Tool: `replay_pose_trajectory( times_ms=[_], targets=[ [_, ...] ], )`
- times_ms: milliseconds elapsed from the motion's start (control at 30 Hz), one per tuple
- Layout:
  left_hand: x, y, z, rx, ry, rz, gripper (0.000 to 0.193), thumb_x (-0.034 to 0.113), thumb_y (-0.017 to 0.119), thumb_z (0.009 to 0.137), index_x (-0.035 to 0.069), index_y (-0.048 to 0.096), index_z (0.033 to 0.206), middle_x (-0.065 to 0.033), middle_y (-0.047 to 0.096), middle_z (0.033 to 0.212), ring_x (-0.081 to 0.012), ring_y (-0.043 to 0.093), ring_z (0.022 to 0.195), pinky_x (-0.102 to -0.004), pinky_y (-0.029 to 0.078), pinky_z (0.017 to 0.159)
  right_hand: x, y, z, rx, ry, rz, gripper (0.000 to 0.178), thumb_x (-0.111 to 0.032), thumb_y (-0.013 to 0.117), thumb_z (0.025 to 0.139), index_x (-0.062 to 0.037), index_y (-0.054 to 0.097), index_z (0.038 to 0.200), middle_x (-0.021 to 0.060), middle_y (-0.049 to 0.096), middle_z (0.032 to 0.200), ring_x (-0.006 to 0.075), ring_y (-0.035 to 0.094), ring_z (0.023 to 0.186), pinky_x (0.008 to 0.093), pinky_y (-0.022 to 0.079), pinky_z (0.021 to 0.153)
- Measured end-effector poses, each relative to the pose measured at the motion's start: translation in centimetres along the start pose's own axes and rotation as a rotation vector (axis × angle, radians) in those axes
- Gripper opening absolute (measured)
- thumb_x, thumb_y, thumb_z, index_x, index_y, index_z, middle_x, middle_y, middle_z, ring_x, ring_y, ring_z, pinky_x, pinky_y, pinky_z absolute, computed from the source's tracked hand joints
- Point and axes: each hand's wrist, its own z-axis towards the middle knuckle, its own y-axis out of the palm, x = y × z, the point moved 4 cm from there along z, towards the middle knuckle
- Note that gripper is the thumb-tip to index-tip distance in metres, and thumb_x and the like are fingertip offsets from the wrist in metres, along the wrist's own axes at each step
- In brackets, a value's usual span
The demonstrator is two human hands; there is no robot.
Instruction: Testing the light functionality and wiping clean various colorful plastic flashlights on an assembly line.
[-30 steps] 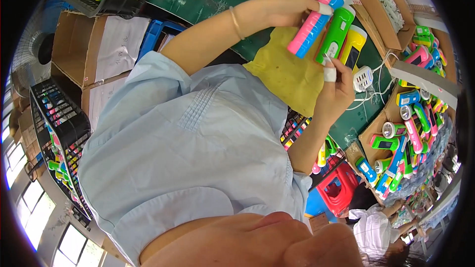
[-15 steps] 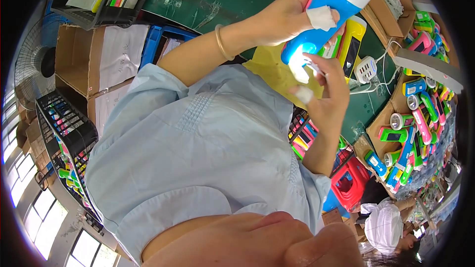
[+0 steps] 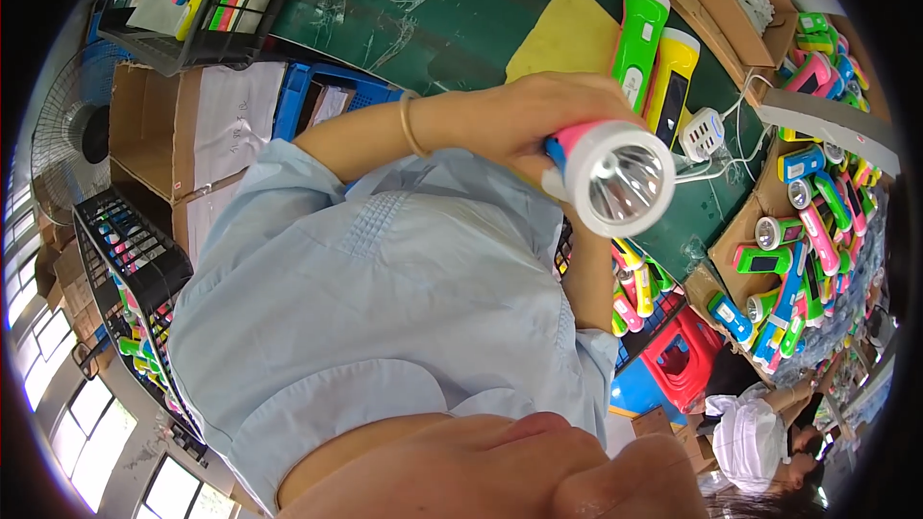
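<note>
My left hand [image 3: 567, 108], with a gold-coloured bangle on its wrist, is closed around a blue and pink flashlight [image 3: 620, 179]. The flashlight's white rim and silvery reflector face up toward me, and the lamp looks unlit. Behind the flashlight head my right hand is hidden; only the right forearm [image 3: 588, 279] shows below it, so its fingers cannot be made out. Just beyond my hands a green flashlight [image 3: 638, 43] and a yellow flashlight [image 3: 671, 86] lie side by side on the green table [image 3: 385, 0], beside a yellow sheet [image 3: 562, 34].
A white USB charging block [image 3: 702, 135] with cables sits right of the flashlights. Many coloured flashlights fill a cardboard box [image 3: 735, 231] at the right. Black crates [image 3: 207, 38] and an open carton [image 3: 144, 125] stand left. A red stool [image 3: 681, 356] and another person [image 3: 750, 442] are lower right.
The flashlight has come down toward my chest and turned so its reflector faces me. The bright light at its lower end no longer shows. My right hand has passed behind it.
</note>
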Motion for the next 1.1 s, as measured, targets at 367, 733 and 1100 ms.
replay_pose_trajectory(
  times_ms=[367, 733, 1100],
  targets=[
    [0.8, 0.7, -2.2, -0.026, -0.215, 0.253, 0.064, 0.015, 0.075, 0.065, 0.002, 0.044, 0.119, -0.0129, 0.058, 0.092, -0.0303, 0.059, 0.081, -0.0372, 0.048, 0.067, -3.3, -3.6, -1.2, 0.112, -0.107, -0.393, 0.010, 0.001, 0.050, 0.080, 0.0033, 0.056, 0.088, 0.0100, 0.052, 0.071, 0.0201, 0.051, 0.064, 0.0267, 0.040, 0.060],
    [0.2, 0.7, -2.8, 0.216, -0.615, 0.210, 0.065, 0.027, 0.072, 0.072, -0.001, 0.036, 0.118, -0.0143, 0.059, 0.101, -0.0244, 0.059, 0.094, -0.0325, 0.046, 0.080, -5.7, -2.9, -1.2, 0.209, -0.086, -0.402, 0.021, -0.013, 0.047, 0.089, 0.0014, 0.053, 0.075, 0.0080, 0.053, 0.068, 0.0172, 0.052, 0.062, 0.0259, 0.040, 0.059],
    [-0.2, 0.1, -0.5, 0.107, -0.688, 0.019, 0.072, 0.017, 0.067, 0.074, -0.001, 0.024, 0.129, -0.0119, 0.048, 0.107, -0.0194, 0.052, 0.094, -0.0306, 0.045, 0.081, -8.2, -2.8, 1.4, -0.011, -0.158, -0.303, 0.015, -0.010, 0.054, 0.083, 0.0031, 0.053, 0.075, 0.0089, 0.048, 0.062, 0.0151, 0.047, 0.052, 0.0269, 0.036, 0.049]
  ],
)
